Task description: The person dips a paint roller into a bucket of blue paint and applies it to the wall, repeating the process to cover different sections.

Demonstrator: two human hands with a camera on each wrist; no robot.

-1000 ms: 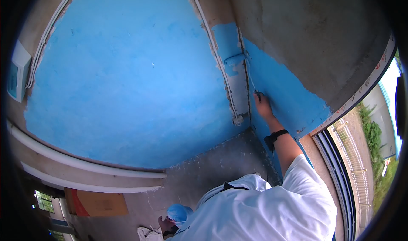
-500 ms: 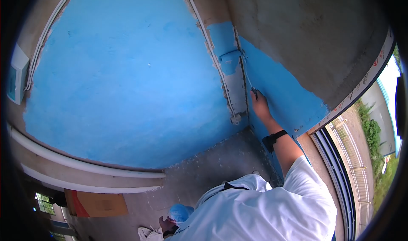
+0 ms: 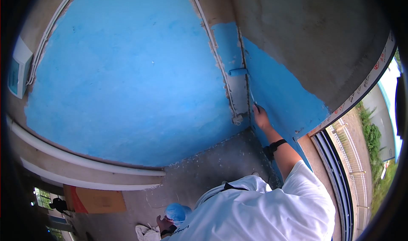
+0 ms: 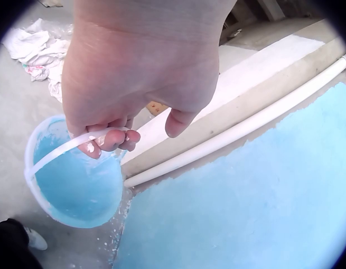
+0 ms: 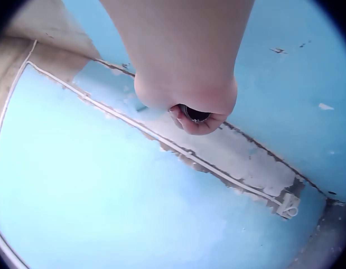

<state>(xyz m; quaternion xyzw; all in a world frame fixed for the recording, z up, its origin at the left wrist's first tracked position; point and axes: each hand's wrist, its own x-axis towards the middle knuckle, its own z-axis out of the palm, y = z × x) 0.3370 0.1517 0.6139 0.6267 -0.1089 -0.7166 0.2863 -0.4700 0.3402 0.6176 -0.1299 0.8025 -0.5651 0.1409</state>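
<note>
My right hand (image 3: 262,119) grips the handle of a paint roller, its fingers curled round the dark grip. The blue-coated roller (image 3: 238,72) lies across a narrow wall strip (image 3: 241,92) beside the corner, with blue above it and pale wall below. In the right wrist view the hand hides most of the roller, and the hollow handle end (image 5: 195,114) shows inside the fist. Low at my left side, my left hand (image 4: 142,73) has its fingers hooked round the white handle (image 4: 60,150) of a bucket (image 4: 78,216). Blue paint coats the bucket's inside.
White pipes (image 3: 212,41) run down the wall to a small box (image 3: 237,120) near the floor. A thicker pipe (image 3: 85,163) follows the wall's left edge. White cloth (image 4: 36,47) lies on the floor behind the bucket. To the right is a window track (image 3: 340,177).
The roller has moved down the narrow strip, and my right hand has lowered with it. My left hand keeps hold of the bucket at about the same place.
</note>
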